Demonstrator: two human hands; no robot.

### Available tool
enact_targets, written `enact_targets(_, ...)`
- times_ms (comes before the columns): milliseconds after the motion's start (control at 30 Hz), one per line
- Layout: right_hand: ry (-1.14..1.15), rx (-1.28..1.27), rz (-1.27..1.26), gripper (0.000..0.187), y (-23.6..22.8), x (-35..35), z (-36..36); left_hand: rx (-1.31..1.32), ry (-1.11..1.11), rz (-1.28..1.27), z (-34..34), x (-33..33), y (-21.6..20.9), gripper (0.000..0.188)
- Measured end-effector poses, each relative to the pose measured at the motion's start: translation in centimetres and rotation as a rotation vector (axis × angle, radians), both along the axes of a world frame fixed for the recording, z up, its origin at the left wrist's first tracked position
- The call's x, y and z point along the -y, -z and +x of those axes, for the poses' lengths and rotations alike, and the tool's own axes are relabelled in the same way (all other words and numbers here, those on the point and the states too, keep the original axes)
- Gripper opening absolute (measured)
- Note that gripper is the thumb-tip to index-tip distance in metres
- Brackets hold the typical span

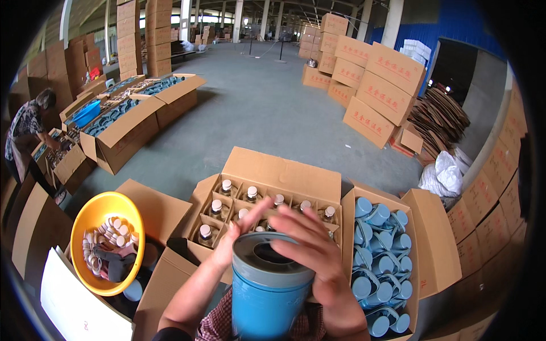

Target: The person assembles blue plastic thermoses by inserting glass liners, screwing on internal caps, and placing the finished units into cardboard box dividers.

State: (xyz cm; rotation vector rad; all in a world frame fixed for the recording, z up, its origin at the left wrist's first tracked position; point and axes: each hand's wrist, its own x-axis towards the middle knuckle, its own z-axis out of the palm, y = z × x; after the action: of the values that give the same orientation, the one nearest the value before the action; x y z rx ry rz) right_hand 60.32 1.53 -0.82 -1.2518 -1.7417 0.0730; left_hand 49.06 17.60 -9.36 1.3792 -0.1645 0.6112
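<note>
A blue thermos flask body with a grey collar and a dark round opening stands close in front of me, at lower center. My left hand rests its palm side along the collar's left, fingers stretched upward. Over the top and right of the collar spreads my right hand, its fingers apart and slightly blurred. Just beyond both hands, a divided carton holds several bottle-shaped liners with pale caps. The lower end of the flask body is cut off by the picture's edge.
At right, an open carton is filled with light-blue handled flask tops. A yellow basin with pale stoppers and dark cloth stands left, beside a white board. Stacked cartons line the right; another person bends over boxes far left.
</note>
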Motion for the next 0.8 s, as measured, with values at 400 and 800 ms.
enact_targets(400,0.432,-1.100,-0.087,0.020,14.4,1.4,8.4,-0.068,-0.511,0.656,-0.8,-0.5,-9.0,0.018)
enact_targets(800,1.298,-0.347,-0.668,0.026,29.4,9.4,14.3,-0.355,-0.140,1.081,2.9,1.2,-8.8,0.046)
